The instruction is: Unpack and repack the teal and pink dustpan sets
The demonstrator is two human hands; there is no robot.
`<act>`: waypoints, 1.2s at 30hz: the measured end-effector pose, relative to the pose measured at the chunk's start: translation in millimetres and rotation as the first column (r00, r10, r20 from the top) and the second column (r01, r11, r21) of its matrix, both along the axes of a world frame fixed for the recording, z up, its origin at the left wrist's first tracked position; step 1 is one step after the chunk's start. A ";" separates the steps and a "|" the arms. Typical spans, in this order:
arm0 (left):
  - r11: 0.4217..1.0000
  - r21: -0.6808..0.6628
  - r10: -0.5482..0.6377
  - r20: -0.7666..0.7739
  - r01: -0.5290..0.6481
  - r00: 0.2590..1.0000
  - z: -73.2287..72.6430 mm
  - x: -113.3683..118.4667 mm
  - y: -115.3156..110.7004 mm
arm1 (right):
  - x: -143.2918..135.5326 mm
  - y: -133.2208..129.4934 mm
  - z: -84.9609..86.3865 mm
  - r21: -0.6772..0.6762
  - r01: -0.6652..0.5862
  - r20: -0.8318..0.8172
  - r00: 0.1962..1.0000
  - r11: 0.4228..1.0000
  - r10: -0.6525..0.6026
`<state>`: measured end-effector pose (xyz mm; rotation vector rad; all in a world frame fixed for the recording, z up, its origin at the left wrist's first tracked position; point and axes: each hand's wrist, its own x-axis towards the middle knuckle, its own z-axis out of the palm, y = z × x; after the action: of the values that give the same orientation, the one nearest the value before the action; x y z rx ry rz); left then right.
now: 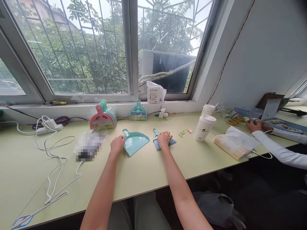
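A: Where are the person's two hands?

B: Both reach forward over a pale yellow-green desk (144, 172) under a window. The left hand (117, 144) rests at the handle end of a teal mini dustpan (134, 141), fingers curled down on it. Whether it actually grips the handle or only lies against it, I cannot tell.

A: And the right?

B: The right hand (164, 139) lies palm down on top of a small teal brush (158, 144), fingers spread over it, pressing rather than closing round it. Blue bristles stick out on either side of the hand. The brush lies just beside the dustpan, to its right, with a narrow strip of desk between them.

A: What else is on the desk?

B: Behind the dustpan, against the wall, stands a packet of stacked pink and teal dustpan sets (103, 115), and near it a single packaged teal set (138, 111). A small printed card (184, 133) lies right of the brush, then a white lidded paper cup (204, 127), with a second cup (207, 110) behind. On the left sit a white power strip (50, 127) and loose white cables (56, 166). At the far right, another person's hand (254, 125), in a white sleeve, rests near a white paper bag (233, 142).
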<state>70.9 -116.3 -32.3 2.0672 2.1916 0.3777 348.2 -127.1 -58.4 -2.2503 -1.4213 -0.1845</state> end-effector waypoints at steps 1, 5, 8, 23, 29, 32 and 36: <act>1.000 -0.004 -0.003 0.021 0.003 1.000 0.1 -0.6 0.1 | -1.1 -0.1 0.2 -0.029 -0.014 0.008 1.000 0.999 0.015; 1.000 0.030 -0.010 0.064 0.009 0.998 -1.5 -1.2 -0.4 | -3.1 -0.9 2.8 -0.091 -0.044 0.013 0.999 0.995 0.046; 0.998 0.052 -0.030 0.085 0.026 0.996 -4.6 -1.9 -0.9 | -0.4 -2.2 5.5 -0.094 -0.061 -0.024 0.998 0.994 0.059; 0.997 0.063 -0.035 0.007 0.034 0.999 -6.0 4.5 -1.7 | -11.4 -7.3 11.2 0.045 -0.091 -0.141 0.985 0.995 0.096; 0.994 0.093 -0.060 0.033 0.057 0.998 -3.6 5.7 -4.0 | -39.4 -10.6 13.1 0.167 -0.223 -0.202 0.946 0.960 0.255; 0.971 0.053 -0.240 0.199 0.234 0.950 -5.2 14.9 -7.3 | -51.2 -12.7 11.6 0.143 -0.308 -0.191 0.924 0.941 0.332; 0.831 0.007 -0.487 0.492 0.556 0.721 -5.1 30.3 -11.5 | -53.8 -14.8 13.9 0.043 -0.409 -0.286 0.869 0.912 0.403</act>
<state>101.2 -127.8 -37.4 2.1101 1.2454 0.5694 294.4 -141.9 -44.6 -1.8398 -1.6899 0.2872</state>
